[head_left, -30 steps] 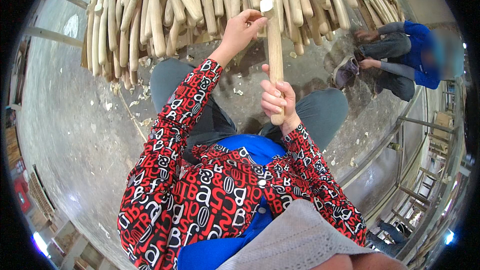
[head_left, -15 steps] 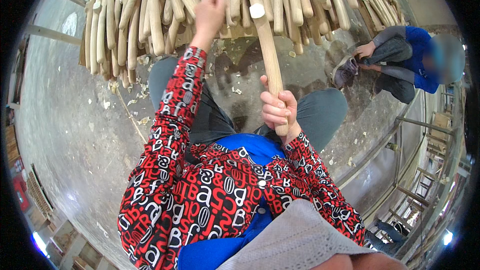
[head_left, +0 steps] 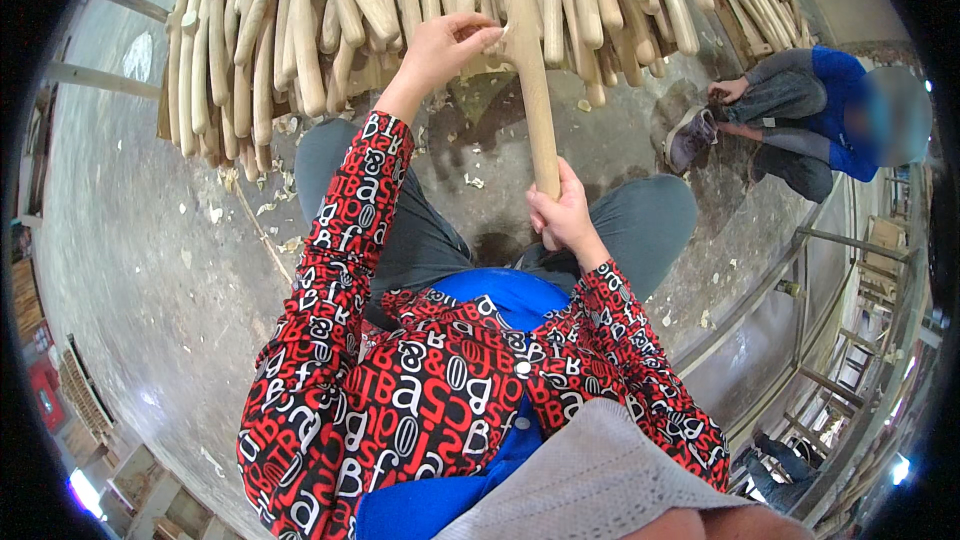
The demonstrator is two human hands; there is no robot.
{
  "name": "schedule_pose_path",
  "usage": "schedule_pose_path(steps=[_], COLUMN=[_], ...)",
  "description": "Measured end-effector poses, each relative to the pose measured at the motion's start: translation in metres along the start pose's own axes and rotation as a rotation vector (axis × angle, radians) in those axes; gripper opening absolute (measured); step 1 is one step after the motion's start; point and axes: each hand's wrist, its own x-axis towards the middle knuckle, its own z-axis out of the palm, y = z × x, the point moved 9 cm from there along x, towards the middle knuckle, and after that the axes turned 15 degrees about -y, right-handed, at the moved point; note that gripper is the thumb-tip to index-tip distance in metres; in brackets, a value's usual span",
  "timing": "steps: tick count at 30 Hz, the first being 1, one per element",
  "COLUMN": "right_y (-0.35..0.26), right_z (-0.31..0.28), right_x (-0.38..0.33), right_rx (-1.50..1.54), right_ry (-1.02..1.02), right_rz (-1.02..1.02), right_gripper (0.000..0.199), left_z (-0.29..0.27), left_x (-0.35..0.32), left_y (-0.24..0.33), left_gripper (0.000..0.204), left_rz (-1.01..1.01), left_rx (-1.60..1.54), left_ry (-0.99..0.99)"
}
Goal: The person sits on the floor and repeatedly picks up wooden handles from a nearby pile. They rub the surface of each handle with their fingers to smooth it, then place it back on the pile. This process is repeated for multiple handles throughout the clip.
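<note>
A long pale wooden stick [head_left: 540, 120] slants up from my lap to the pile of sticks in front of me. My right hand [head_left: 563, 208] is closed round its lower end. A short side stub juts from the stick toward my left hand [head_left: 455, 48]. There my thumb and fingers are pinched together at the stub's end, with a tiny whitish bit at the fingertips that is too small to name.
Many similar wooden sticks [head_left: 305, 50] lie piled across the front, their ends overhanging toward me. Pale shavings [head_left: 473, 181] litter the concrete floor [head_left: 190, 280]. At the right a person [head_left: 840, 110] sits low, hands near a shoe [head_left: 690, 138]. Metal rails [head_left: 755, 315] run behind.
The stick has turned, so its white-ended stub points left instead of up at me. My left hand has moved right and down to the stub. My right hand has rolled over.
</note>
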Motion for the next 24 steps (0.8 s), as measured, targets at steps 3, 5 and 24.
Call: schedule_pose_path(steps=[3, 5, 24], right_y=[-0.001, 0.000, -0.004], right_z=[-0.011, -0.018, -0.013], right_x=[-0.001, -0.005, -0.012], right_rx=[-0.207, -0.252, -0.084], right_ry=[0.089, 0.091, -0.011], right_rz=[-0.028, 0.007, 0.001], right_gripper=[0.053, 0.055, 0.056], left_z=[0.004, 0.008, 0.025], left_x=[0.000, 0.000, 0.004], left_y=[0.007, 0.007, -0.012], left_gripper=[0.032, 0.031, 0.012], left_rz=[0.045, -0.012, -0.055], left_rx=[0.044, 0.020, -0.375], left_ry=[-0.030, -0.065, -0.186])
